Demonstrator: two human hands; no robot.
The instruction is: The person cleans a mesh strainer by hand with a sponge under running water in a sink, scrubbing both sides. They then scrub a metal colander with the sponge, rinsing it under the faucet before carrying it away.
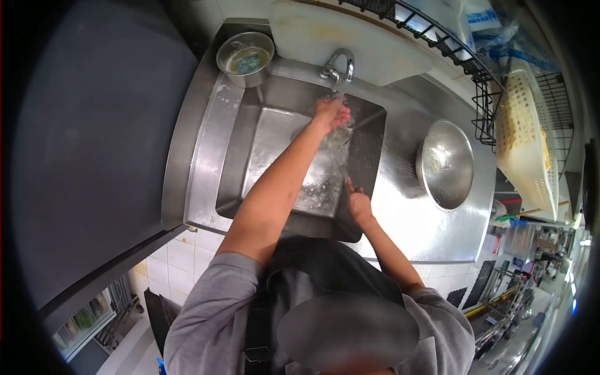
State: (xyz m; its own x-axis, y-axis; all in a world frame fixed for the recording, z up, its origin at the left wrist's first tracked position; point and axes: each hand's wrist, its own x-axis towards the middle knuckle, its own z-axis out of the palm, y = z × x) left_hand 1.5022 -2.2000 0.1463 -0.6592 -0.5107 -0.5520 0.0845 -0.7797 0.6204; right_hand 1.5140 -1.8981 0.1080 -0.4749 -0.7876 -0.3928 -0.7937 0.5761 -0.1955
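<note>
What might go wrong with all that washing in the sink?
Water from the tap is hitting around the left hand, so it might splash out of the sink. The bowl sits close to the sink's back left corner, so a bump could spill what's inside. The colander stands on the counter to the right; a swinging arm might knock it.

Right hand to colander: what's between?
Between right hand and colander: the sink's right rim, then bare counter. Shows in the head view.
</note>
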